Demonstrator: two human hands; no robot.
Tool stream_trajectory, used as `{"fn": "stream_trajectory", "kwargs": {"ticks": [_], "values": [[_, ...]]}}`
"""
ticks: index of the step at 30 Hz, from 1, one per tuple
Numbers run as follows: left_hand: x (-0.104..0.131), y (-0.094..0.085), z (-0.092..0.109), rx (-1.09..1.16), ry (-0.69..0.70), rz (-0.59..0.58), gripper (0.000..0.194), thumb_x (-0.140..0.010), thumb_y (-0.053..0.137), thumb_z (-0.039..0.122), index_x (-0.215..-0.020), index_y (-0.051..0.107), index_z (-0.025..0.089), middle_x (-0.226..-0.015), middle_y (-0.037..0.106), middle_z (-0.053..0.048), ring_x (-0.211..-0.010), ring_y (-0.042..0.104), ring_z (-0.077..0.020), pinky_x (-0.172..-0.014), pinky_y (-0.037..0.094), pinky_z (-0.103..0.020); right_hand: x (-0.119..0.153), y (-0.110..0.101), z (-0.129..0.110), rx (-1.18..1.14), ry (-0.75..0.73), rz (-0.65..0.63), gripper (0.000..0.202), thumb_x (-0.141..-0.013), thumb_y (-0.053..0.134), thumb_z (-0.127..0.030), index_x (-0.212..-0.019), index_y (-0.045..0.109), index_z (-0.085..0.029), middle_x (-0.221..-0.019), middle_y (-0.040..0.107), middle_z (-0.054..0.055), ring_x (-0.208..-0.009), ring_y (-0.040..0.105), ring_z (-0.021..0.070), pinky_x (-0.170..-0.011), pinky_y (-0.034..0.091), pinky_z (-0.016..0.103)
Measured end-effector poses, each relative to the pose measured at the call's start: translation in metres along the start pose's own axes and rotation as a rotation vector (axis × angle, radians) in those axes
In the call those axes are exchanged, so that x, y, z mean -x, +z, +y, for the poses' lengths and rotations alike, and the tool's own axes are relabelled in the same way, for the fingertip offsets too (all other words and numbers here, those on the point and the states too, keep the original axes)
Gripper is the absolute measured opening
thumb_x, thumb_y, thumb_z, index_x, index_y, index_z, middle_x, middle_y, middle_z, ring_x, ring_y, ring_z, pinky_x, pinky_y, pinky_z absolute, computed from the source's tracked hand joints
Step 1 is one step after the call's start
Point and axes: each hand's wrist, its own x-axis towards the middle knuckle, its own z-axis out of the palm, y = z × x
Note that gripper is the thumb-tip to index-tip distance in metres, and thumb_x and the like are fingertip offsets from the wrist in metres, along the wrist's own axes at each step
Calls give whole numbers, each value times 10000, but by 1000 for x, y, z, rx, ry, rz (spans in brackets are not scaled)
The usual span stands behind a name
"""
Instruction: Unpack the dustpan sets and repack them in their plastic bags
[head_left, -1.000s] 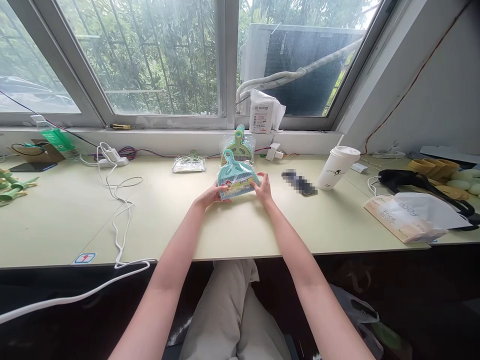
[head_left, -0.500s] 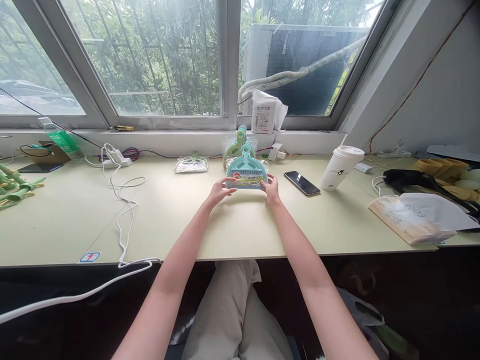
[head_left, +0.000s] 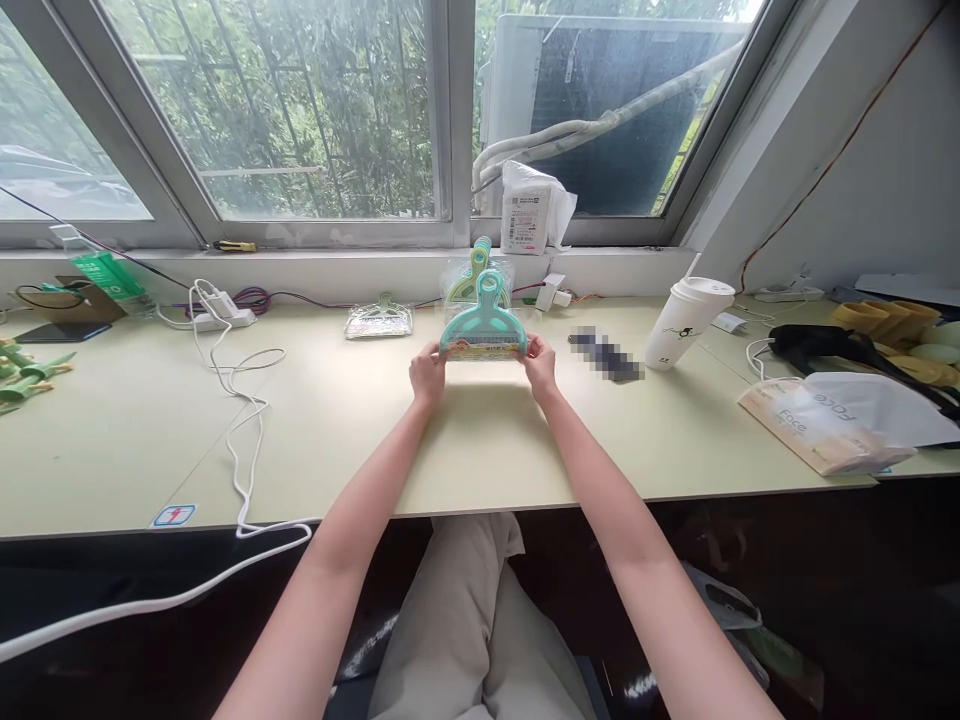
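Observation:
A teal mini dustpan set [head_left: 484, 326] with a printed label is held upright near the back of the pale desk, its looped handle pointing up. My left hand [head_left: 428, 376] grips its left lower corner, fingers closed. On the opposite corner my right hand [head_left: 539, 366] pinches the edge between thumb and fingers. Right behind it stand green and teal sets [head_left: 477, 268] in clear wrapping, partly hidden. Another wrapped green set [head_left: 379, 318] lies on the desk to the left of my hands.
A white cup with a straw [head_left: 684, 322] and a pixelated dark object [head_left: 606, 356] are on the right. Beyond lies a tissue pack [head_left: 817, 425]. White cables [head_left: 251, 420] cross the left desk [head_left: 120, 430]. A packet [head_left: 526, 212] sits on the sill.
My left hand has closed on the teal set's side, where its fingers were spread before. The set is slightly farther left and tilted differently. The view has shifted a little.

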Motion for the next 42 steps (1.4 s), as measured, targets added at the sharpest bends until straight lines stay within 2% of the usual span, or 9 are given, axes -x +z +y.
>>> {"fn": "stream_trajectory", "kwargs": {"ticks": [6, 10, 14, 19, 25, 31, 34, 38, 42], "values": [[-42, 12, -26, -157, 10, -115, 127, -895, 543, 199, -972, 644, 194, -1024, 692, -115, -931, 652, -263, -836, 468, -354, -34, 22, 7, 298, -59, 92, 179, -720, 611, -172, -896, 633, -196, -932, 739, 83, -825, 701, 218, -862, 554, 394], [-80, 25, -42, -280, 32, -23, 137, -901, 537, 221, -991, 634, 187, -1139, 630, -151, -1147, 558, -313, -936, 458, -413, -66, 40, 22, 431, -259, 31, 339, -803, 533, -199, -1128, 618, -154, -1241, 633, 180, -985, 686, 249, -917, 553, 427], [-119, 47, -55, -234, 61, -28, 390, -850, 580, 137, -1235, 544, 186, -1154, 611, -149, -1219, 509, -316, -999, 437, -441, -99, 59, 56, 578, -357, 13, 661, -904, 403, -261, -1532, 237, -137, -1612, 265, 182, -1494, 299, 257, -1178, 358, 468], [-149, 74, -73, -64, 36, -100, 566, -883, 603, 224, -1384, 346, 169, -1168, 576, -154, -1156, 556, -297, -968, 454, -442, -133, 69, 88, 729, -281, 21, 766, -971, 287, -376, -1574, -112, -121, -1669, 71, 195, -1556, 87, 285, -1203, 242, 568], [-149, 78, -80, -25, -4, -116, 596, -825, 704, 271, -1323, 392, 175, -1168, 539, -141, -1149, 552, -280, -1000, 442, -428, -123, 63, 76, 874, -376, 192, 897, -988, 313, -483, -1482, -367, -171, -1668, -102, 195, -1559, -56, 306, -1167, 154, 683], [-130, 69, -63, -97, 42, -107, 677, -866, 653, 339, -1427, 320, 156, -1321, 460, -200, -1236, 499, -304, -1013, 432, -418, -67, 70, 35, 1037, -610, -93, 733, -999, 360, -321, -1593, -59, -227, -1675, 121, 141, -1565, 29, 285, -1201, -19, 656], [-122, 54, -57, -165, 85, 12, 670, -897, 584, 431, -1447, 329, 144, -1382, 440, -213, -1334, 421, -331, -1089, 368, -446, -38, 74, 21, 1029, -627, -217, 631, -978, 385, -236, -1577, 190, -273, -1657, 230, 87, -1559, 107, 263, -1226, 25, 619], [-120, 17, -70, -387, -31, 156, 564, -907, 507, 303, -1427, 391, 118, -1545, 310, -227, -1465, 247, -346, -1186, 200, -528, -15, 71, 16, 1009, -566, -266, 544, -946, 399, -182, -1487, 397, -238, -1625, 318, 86, -1538, 199, 264, -1222, 156, 595], [-109, -24, -87, -578, -161, -39, 453, -895, 467, 252, -1326, 518, 123, -1496, 416, -235, -1437, 300, -383, -1171, 105, -640, -7, 66, 18, 969, -535, -295, 469, -913, 416, -138, -1356, 552, -211, -1546, 449, 99, -1498, 300, 283, -1189, 261, 570]]}}
